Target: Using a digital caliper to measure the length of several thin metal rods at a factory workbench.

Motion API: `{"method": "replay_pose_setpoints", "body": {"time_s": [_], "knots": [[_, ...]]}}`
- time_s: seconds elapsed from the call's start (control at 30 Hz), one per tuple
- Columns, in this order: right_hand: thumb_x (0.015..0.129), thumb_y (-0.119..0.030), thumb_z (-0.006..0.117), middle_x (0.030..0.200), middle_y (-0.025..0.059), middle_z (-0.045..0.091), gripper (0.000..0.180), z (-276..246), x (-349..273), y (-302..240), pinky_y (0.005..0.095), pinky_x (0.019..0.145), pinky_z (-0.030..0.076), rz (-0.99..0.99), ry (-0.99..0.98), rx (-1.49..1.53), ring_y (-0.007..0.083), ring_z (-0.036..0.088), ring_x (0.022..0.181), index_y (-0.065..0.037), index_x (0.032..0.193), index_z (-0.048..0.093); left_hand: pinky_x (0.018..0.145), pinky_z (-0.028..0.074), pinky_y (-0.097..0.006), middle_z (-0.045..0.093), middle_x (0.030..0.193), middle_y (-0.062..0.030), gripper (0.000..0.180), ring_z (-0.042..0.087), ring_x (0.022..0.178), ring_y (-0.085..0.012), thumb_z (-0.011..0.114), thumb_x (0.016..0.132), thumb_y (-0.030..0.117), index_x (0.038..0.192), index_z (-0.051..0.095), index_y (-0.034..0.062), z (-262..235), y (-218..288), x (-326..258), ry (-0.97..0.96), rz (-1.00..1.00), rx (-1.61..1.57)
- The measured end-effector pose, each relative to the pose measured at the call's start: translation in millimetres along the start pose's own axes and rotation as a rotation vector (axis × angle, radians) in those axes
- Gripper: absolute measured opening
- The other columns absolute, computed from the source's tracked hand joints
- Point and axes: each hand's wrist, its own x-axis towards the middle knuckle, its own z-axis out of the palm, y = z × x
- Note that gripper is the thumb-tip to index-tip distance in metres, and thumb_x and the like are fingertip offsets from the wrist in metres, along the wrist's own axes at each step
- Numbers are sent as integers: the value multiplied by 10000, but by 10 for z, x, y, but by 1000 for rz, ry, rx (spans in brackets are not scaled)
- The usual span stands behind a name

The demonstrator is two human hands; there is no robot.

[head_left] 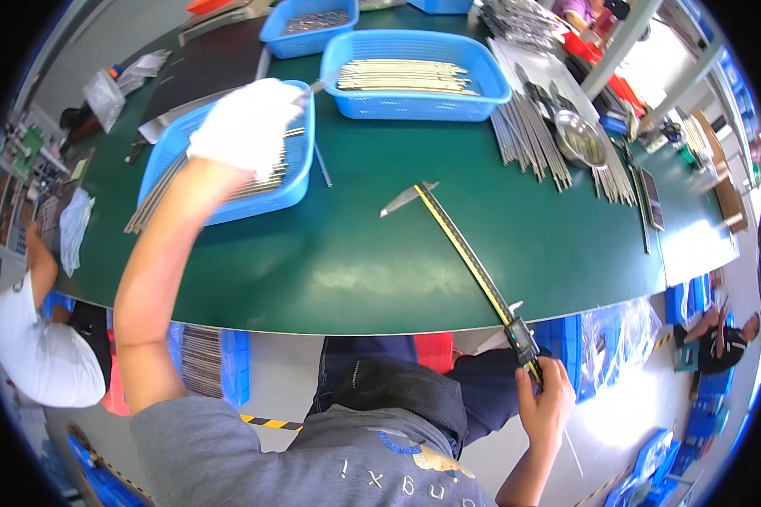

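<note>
My right hand, bare, grips a long digital caliper by its near end, at the table's front edge. The caliper's display slide is close to my fingers, and its jaws point away over the green table. My left hand, in a white glove, is closed above the left blue basket. A short grey piece shows at its fingertips, but the glare and the glove hide what it is. Thin metal rods lie in that basket, and some stick out over its near left rim.
Another blue basket holds pale rods; a smaller blue basket stands behind. At right are more metal rods, a steel bowl and a phone. Other people sit at far left and far right.
</note>
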Motion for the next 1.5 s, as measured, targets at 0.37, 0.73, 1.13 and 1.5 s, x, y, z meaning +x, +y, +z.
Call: {"method": "replay_pose_setpoints", "body": {"time_s": [0.37,0.73,1.13,1.5], "knots": [[785,-223,683,747,101,565,244,4,2,10,364,518,410,13,-4,5,291,559,578,-46,929,595,633,504,-305,491,688,-17,237,515,633,-171,639,607,159,828,613,80,545,1916,-283,232,526,-548],[784,-196,689,728,106,547,258,-13,-27,13,336,484,384,29,-28,3,251,507,507,-14,937,589,747,503,-328,464,684,-8,160,511,668,-166,616,650,161,789,583,90,711,1951,-276,206,443,-626],[779,-173,692,701,99,531,247,-19,-18,38,323,463,365,-12,-21,-3,222,476,475,-9,930,586,790,498,-340,489,706,-9,136,536,696,-164,600,683,181,786,581,94,734,1957,-255,148,464,-646],[780,-178,693,702,95,534,248,-16,-28,28,325,462,359,19,-24,4,220,470,473,-11,930,588,779,498,-339,496,712,-12,143,539,702,-166,600,683,179,794,584,91,736,1965,-269,145,458,-650]]}}
